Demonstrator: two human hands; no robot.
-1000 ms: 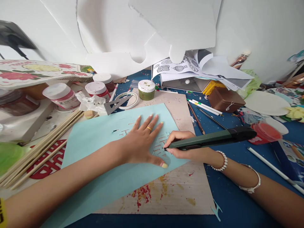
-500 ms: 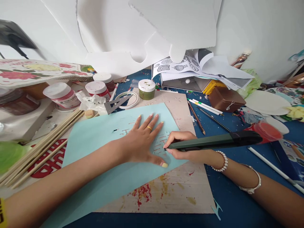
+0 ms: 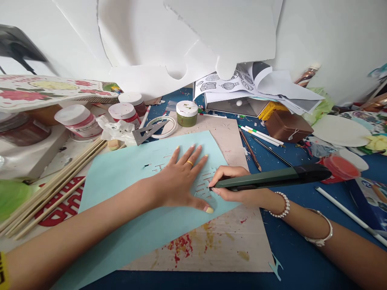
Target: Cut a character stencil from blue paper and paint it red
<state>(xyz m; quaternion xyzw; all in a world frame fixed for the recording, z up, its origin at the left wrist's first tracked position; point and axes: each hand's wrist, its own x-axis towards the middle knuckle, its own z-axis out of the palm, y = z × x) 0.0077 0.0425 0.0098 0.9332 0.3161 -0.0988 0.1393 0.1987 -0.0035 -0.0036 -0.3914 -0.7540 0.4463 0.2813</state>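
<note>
A light blue sheet of paper (image 3: 121, 169) with small cut-out shapes lies tilted over a paint-stained cardboard (image 3: 223, 245). My left hand (image 3: 181, 181) is spread flat on the sheet, palm down, fingers apart, with a ring on one finger. In my right hand (image 3: 231, 183) is a dark green and black utility knife (image 3: 272, 177), pinched near its tip. The knife's tip rests at the cut-outs just right of my left hand; the blade itself is too small to make out.
Wooden sticks (image 3: 57, 185) and paint jars (image 3: 80, 121) stand at the left. Behind the sheet are a green paint jar (image 3: 186, 114), a tape roll (image 3: 169, 131) and a metal set square (image 3: 148, 133). Pens (image 3: 263, 136) and a brown box (image 3: 287, 125) lie right.
The back end of the knife has shifted slightly left and up, with my right hand barely moved. My left hand stays in place.
</note>
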